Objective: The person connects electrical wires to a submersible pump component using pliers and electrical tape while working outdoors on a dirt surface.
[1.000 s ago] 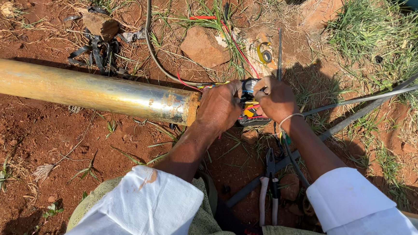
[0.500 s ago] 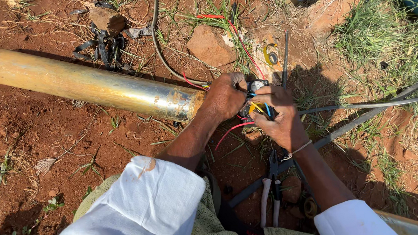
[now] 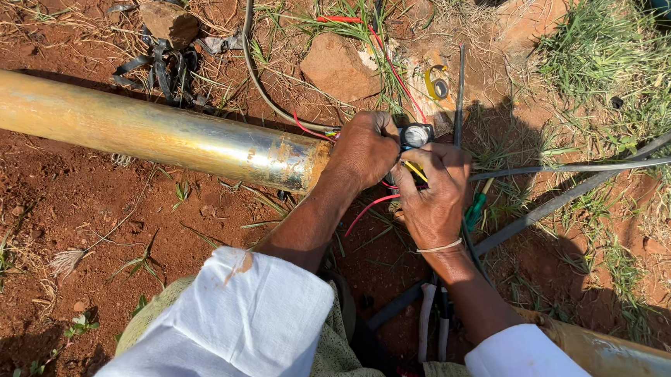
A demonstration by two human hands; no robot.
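Both of my hands were busy at the end of the long brass-coloured pipe [image 3: 138,131], which lay on the red soil and pointed from the left side toward the middle. With my left hand [image 3: 362,148] I was clasping the bundle of wires right at the mouth of this pipe, the fingers curled around it. My right hand [image 3: 433,194] was just beside, touching the left one, and it pinched a thin yellow wire [image 3: 416,170] between thumb and fingers. Between the two hands a small black part with a round shiny top [image 3: 416,135] was showing, and a red wire [image 3: 368,208] made a loop under my left wrist. Behind the hands a reddish stone [image 3: 340,68] sat on the ground, and near it a roll of yellow tape [image 3: 438,85]. Beside my right wrist I could see a tool with a green handle [image 3: 475,209], lying on the soil among grey cables [image 3: 583,167]
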